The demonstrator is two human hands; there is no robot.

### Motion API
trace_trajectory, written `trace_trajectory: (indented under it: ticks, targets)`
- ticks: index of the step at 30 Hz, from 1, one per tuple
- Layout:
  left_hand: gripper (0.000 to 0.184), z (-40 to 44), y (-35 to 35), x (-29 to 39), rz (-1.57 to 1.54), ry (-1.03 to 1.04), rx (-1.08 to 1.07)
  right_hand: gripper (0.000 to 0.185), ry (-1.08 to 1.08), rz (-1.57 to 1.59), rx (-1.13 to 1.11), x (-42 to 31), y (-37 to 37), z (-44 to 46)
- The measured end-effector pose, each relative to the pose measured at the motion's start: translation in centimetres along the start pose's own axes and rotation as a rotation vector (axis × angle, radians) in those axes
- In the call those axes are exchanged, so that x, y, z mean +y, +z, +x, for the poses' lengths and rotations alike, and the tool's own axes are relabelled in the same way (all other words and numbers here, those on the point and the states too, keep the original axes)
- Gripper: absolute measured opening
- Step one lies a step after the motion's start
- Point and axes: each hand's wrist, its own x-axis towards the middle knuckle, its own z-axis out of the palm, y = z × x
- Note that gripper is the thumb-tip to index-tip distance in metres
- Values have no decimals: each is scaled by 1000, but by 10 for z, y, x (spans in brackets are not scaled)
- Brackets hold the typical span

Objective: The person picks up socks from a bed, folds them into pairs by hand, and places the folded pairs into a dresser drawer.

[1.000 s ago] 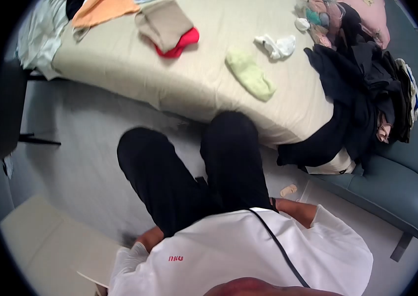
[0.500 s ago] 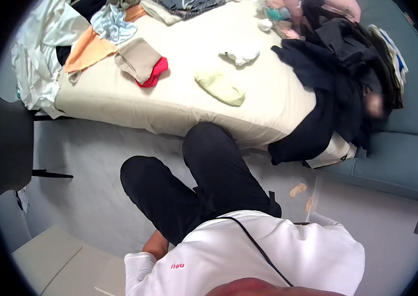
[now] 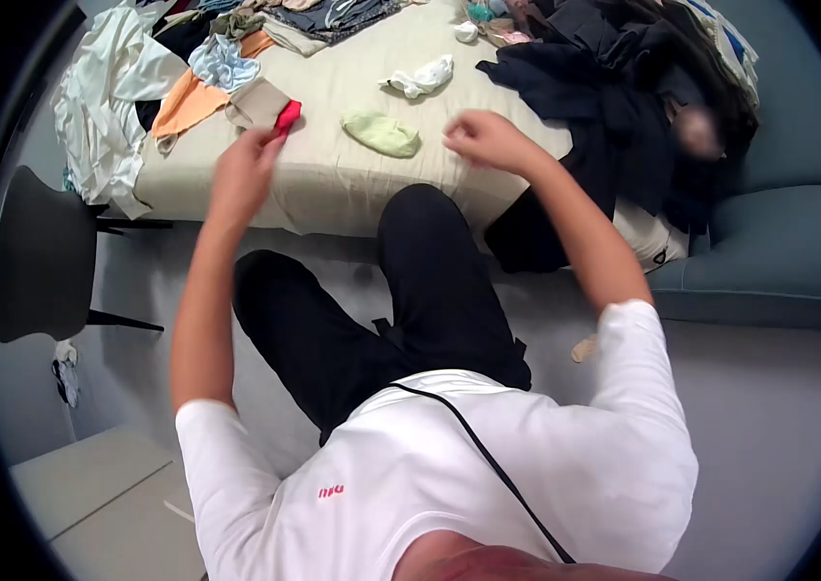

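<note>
Above a pale bed (image 3: 318, 198), the left hand (image 3: 244, 169) is held with fingers bent near the red cloth (image 3: 289, 117), partly covered by the beige cloth (image 3: 257, 104); whether anything is gripped cannot be told. The right hand (image 3: 495, 141) is seen half-curled, its hold also unclear. Between them, the green cloth (image 3: 380, 133) is laid.

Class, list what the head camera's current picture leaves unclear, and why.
All in the head view:
Right hand: finger details, blurred.
Left hand: whether it touches the red cloth; blur and overlap hide contact.
Dark clothing pile: far end, cut by upper edge.
Red shirt lettering: too small.
</note>
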Motion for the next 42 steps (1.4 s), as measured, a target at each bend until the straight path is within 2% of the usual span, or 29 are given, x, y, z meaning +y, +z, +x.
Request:
trace_trajectory:
  ticks: [2,4,5,7,8,10,11,13,14,16,17,18,19,20,21,22,23,24,25,26,27,28,29,30,32,36,39,41,42]
  targets:
    - [47,29,68,-3,-77,125,-4,39,229,-19,66,-17,29,50]
    - [56,47,115,0,2,68,-34,49,272,-599,-119,-22,53,98]
    - [56,50,125,6,-7,69,-38,49,280,-605,-119,-26,63,105]
    - [65,52,141,11,-564,-376,-239,44,136,-604,-58,-27,79,111]
    - [65,52,142,8,-573,-380,-245,44,144,-609,-64,-26,78,113]
    - [60,51,138,2,-793,-445,-206,32,-82,-415,-115,-27,70,122]
    - [60,53,134,0,-804,-451,-205,23,-172,-395,-67,-28,64,125]
    - [47,59,125,-7,-975,-252,-209,24,-152,-408,-18,-25,63,136]
    - [47,62,121,-8,-978,-245,-195,25,-131,-409,47,-24,62,142]
    - [35,64,116,-5,-850,-142,-90,24,-199,-400,120,-24,61,146]
    - [27,63,117,-3,-875,-128,-63,23,-154,-276,170,-20,62,144]
    - [27,65,119,-4,-875,-126,-64,23,-105,-150,220,-21,64,137]
    - [25,66,123,-5,-987,-101,-43,19,5,-77,278,-22,65,132]
    - [23,66,127,-7,-1099,-76,-23,19,11,-75,280,-23,63,128]
    - [20,67,127,-8,-1182,-76,-66,17,-38,-131,393,-18,63,124]
    - [20,66,131,-6,-1181,-79,-82,15,-85,-190,507,-14,62,120]
    - [17,66,132,-5,-1302,-173,-111,12,-162,-204,632,-11,64,118]
    - [15,66,133,-3,-1420,-271,-139,12,-151,-203,639,-7,61,116]
    - [18,67,131,-4,-1536,-394,-169,14,-251,-250,615,-4,58,115]
    - [18,66,128,-6,-1535,-397,-179,17,-351,-297,588,-2,56,114]
    - [24,65,124,-7,-1551,-478,-287,17,-344,-298,592,-1,54,114]
    - [30,64,122,-8,-1564,-559,-395,20,-207,-331,440,0,52,114]
    - [45,62,123,-6,-1461,-524,-436,24,-70,-360,285,0,51,113]
    - [45,59,124,-3,-1464,-528,-442,24,-63,-363,284,2,51,114]
    - [53,55,126,0,-977,-373,-388,27,147,-190,483,5,53,118]
    - [58,62,143,-15,-961,-317,-380,33,230,-255,407,3,58,120]
    - [55,65,147,-19,-899,-307,-322,36,155,-387,382,7,62,122]
    - [55,69,155,-30,-786,-224,-139,27,326,126,210,6,58,124]
    - [55,68,150,-25,-788,-227,-136,27,326,124,206,7,59,125]
